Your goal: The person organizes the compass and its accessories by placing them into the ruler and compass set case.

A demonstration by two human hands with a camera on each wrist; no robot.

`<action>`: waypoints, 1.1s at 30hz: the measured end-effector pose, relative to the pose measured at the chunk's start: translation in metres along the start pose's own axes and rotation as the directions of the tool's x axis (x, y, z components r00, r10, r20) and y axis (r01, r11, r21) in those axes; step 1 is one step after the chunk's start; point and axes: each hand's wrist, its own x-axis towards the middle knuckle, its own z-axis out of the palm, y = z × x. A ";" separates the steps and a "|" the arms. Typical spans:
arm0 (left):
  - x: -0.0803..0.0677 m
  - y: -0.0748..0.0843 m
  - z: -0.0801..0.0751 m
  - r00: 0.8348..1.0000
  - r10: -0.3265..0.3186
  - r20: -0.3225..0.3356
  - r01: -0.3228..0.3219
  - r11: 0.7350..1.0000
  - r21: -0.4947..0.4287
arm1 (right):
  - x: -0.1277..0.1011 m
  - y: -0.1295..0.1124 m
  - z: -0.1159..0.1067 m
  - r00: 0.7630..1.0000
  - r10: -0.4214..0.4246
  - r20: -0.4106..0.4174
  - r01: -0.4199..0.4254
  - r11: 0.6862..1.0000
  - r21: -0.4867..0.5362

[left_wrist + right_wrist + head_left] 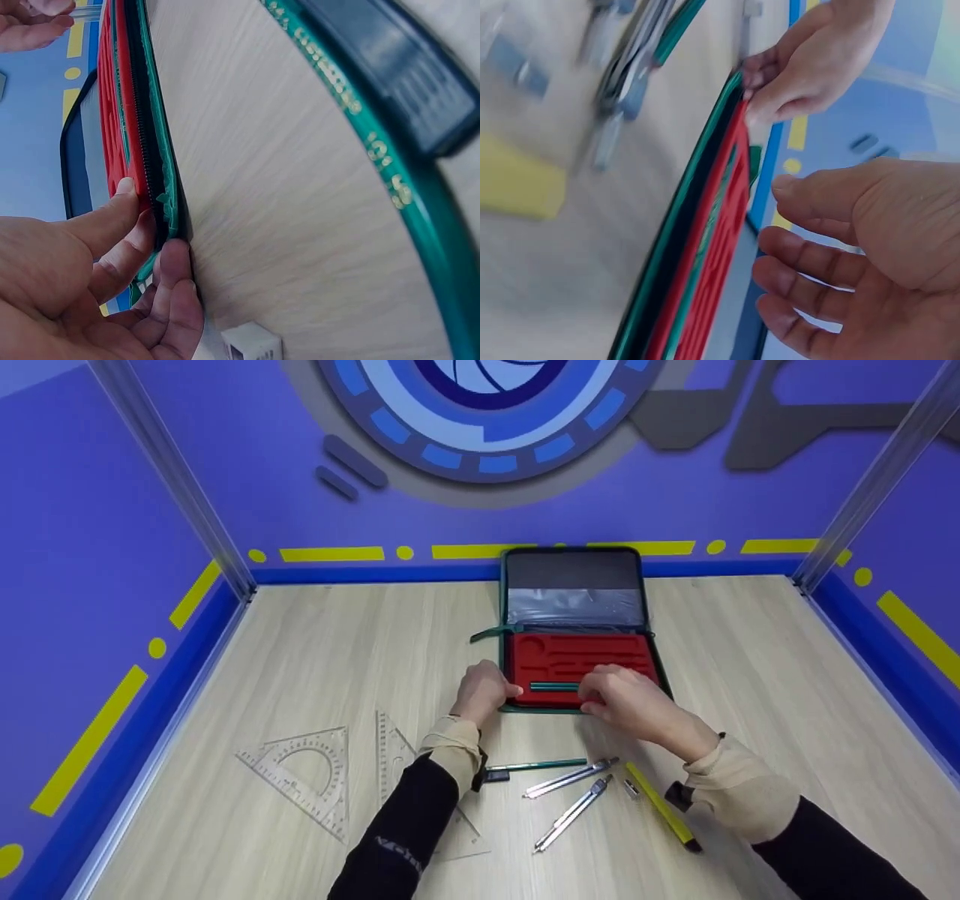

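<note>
A dark green zip case (574,709) lies unfolded, its lid leaning back and a red moulded tray (581,645) in its base. Green pencils (553,687) rest in the tray's front slot. My left hand (484,690) grips the case's front left corner, thumb on the red tray and fingers along the outer edge, as the left wrist view (112,277) shows. Over the tray's right front is my right hand (626,701); in the right wrist view its fingers (802,281) are loosely bent with nothing between them.
Nearer me lie a green pencil (544,764), a small black block (496,776), two metal compasses (570,778) (574,815), a metal sharpener (631,788) and a yellow stick (660,806) with a dark end. Clear set squares (337,780) (386,750) are at left, one partly under my left arm.
</note>
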 end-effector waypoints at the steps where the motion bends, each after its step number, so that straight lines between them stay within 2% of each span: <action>1: 0.000 0.000 0.000 1.000 -0.003 0.001 0.003 1.000 0.002 | 0.000 -0.003 -0.001 1.000 -0.006 0.011 0.006 1.000 0.004; 8: 0.002 0.000 0.000 1.000 0.002 0.005 -0.002 1.000 0.001 | -0.004 -0.021 -0.001 0.996 -0.013 0.089 0.013 1.000 -0.001; 15: 0.001 0.000 -0.001 1.000 0.000 0.006 -0.001 1.000 0.009 | -0.008 -0.032 0.013 0.983 -0.001 0.181 -0.001 1.000 0.010; 20: 0.001 -0.001 -0.001 1.000 0.000 0.026 0.000 1.000 0.006 | -0.010 -0.034 0.026 0.984 -0.031 0.174 0.030 1.000 0.009; 27: 0.001 -0.002 -0.002 1.000 -0.008 0.013 0.008 1.000 0.005 | -0.009 -0.037 0.036 0.984 -0.108 0.140 0.110 0.994 -0.001; 33: 0.002 -0.002 -0.002 1.000 0.000 0.016 0.000 1.000 0.006 | -0.008 -0.041 0.041 0.980 -0.107 0.166 0.108 0.994 0.003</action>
